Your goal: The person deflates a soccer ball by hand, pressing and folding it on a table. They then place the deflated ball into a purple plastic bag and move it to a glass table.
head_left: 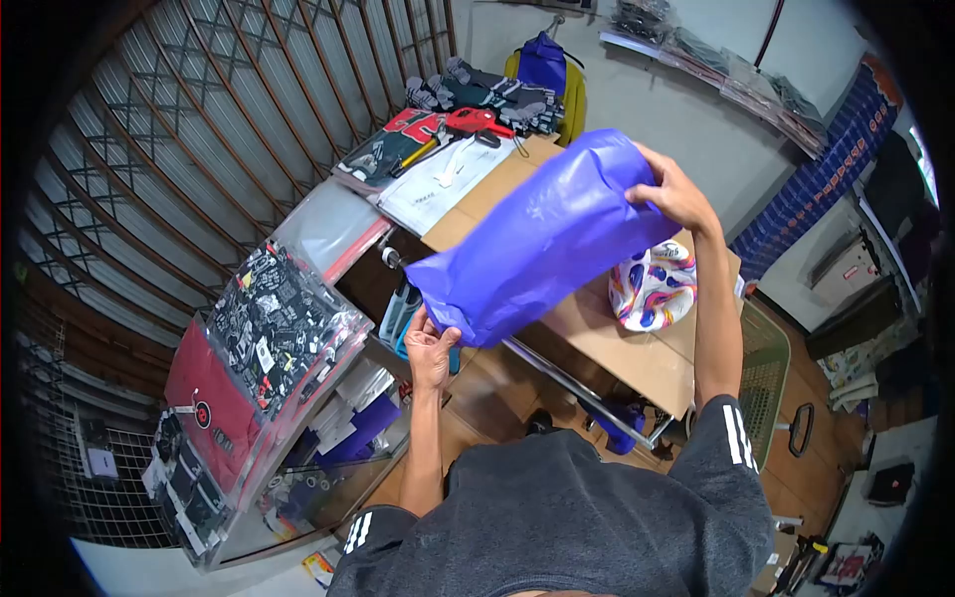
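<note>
A purple plastic bag (547, 234) is stretched out in the air between my two hands, above the cardboard-topped table. My left hand (433, 350) pinches its lower left corner, thumb on top. At the upper right end, my right hand (678, 194) grips the edge with the thumb on the near side and the fingers behind, partly hidden by the plastic. Just below my right hand, a bundled white item with colourful swirls (654, 289) sits on the cardboard (637, 353), its upper edge overlapped by the bag.
Folded dark socks (487, 98), a red tool (477, 121) and papers (448, 184) lie at the far end. A display case with packed shirts (284, 323) stands left, before a metal folding gate (199, 109). A plastic basket (761, 373) is at right.
</note>
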The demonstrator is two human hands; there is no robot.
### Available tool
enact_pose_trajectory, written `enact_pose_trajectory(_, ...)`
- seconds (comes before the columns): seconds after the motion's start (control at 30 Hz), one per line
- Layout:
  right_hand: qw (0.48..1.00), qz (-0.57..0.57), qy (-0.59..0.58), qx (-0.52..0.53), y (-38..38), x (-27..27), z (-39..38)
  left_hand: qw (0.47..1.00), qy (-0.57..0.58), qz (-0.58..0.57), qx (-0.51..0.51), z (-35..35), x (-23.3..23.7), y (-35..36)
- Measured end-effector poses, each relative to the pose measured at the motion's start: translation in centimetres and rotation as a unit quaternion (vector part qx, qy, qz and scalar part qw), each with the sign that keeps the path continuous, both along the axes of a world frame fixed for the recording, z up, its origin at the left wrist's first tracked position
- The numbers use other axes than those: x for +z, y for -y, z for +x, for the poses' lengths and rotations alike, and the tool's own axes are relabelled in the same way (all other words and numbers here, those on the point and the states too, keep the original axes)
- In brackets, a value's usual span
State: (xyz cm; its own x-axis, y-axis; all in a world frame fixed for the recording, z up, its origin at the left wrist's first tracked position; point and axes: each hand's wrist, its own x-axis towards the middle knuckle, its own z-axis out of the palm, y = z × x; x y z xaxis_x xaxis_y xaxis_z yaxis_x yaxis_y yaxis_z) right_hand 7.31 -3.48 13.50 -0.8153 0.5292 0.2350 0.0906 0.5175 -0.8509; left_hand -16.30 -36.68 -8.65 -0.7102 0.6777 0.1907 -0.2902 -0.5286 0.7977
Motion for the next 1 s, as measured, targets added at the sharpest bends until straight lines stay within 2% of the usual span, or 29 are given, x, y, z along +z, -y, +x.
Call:
enact_pose_trajectory(0.07, 0.999, 0.015, -0.015, -0.050, -3.5, 0.3, -1.0, 0.999, 0.003, -0.008, 0.052, 1.3, 0.5, -3.0)
enact_pose_trajectory(0.13, 0.992, 0.057, -0.030, -0.112, -7.5, -2.1, -1.9, 0.994, 0.013, -0.040, 0.100, 2.6, -0.1, -5.9)
enact_pose_trajectory(0.2, 0.968, 0.084, -0.061, -0.227, -9.9, -5.5, -2.4, 0.990, 0.019, -0.073, 0.123, 3.8, -1.4, -8.5)
enact_pose_trajectory(0.23, 0.951, 0.097, -0.075, -0.285, -10.4, -6.2, -2.3, 0.986, 0.030, -0.088, 0.136, 4.3, -2.4, -10.0)
enact_pose_trajectory(0.37, 0.918, 0.183, -0.022, -0.352, -10.0, -11.6, 1.8, 0.978, 0.061, -0.132, 0.146, 5.9, -6.3, -14.7)
enact_pose_trajectory(0.47, 0.902, 0.227, 0.015, -0.368, -7.4, -14.3, 6.2, 0.973, 0.036, -0.148, 0.170, 6.5, -9.2, -17.4)
enact_pose_trajectory(0.57, 0.912, 0.173, 0.045, -0.369, -5.6, -18.5, 10.8, 0.965, 0.047, -0.184, 0.182, 6.9, -8.7, -18.5)
enact_pose_trajectory(0.63, 0.931, 0.165, 0.083, -0.316, -4.3, -19.1, 13.8, 0.958, -0.014, -0.191, 0.213, 6.3, -10.9, -19.2)
enact_pose_trajectory(0.67, 0.938, 0.161, 0.102, -0.288, -3.6, -19.2, 15.2, 0.964, -0.005, -0.178, 0.197, 6.3, -11.3, -19.4)
enact_pose_trajectory(0.77, 0.903, 0.132, 0.150, -0.380, -0.8, -18.2, 16.6, 0.971, -0.009, -0.199, 0.135, 6.9, -12.4, -19.6)
enact_pose_trajectory(0.83, 0.879, 0.166, 0.165, -0.416, 0.6, -18.4, 17.5, 0.973, 0.033, -0.218, 0.064, 9.0, -8.5, -18.8)
enact_pose_trajectory(0.9, 0.851, 0.164, 0.196, -0.459, 2.5, -17.6, 17.7, 0.951, -0.005, -0.305, -0.057, 9.1, -7.7, -17.9)
enact_pose_trajectory(0.97, 0.830, 0.136, 0.211, -0.498, 3.7, -18.3, 18.4, 0.905, -0.042, -0.372, -0.201, 8.7, -7.7, -16.8)
enact_pose_trajectory(1.0, 0.820, 0.117, 0.218, -0.516, 4.4, -17.9, 18.5, 0.876, -0.079, -0.412, -0.236, 9.1, -6.4, -16.2)
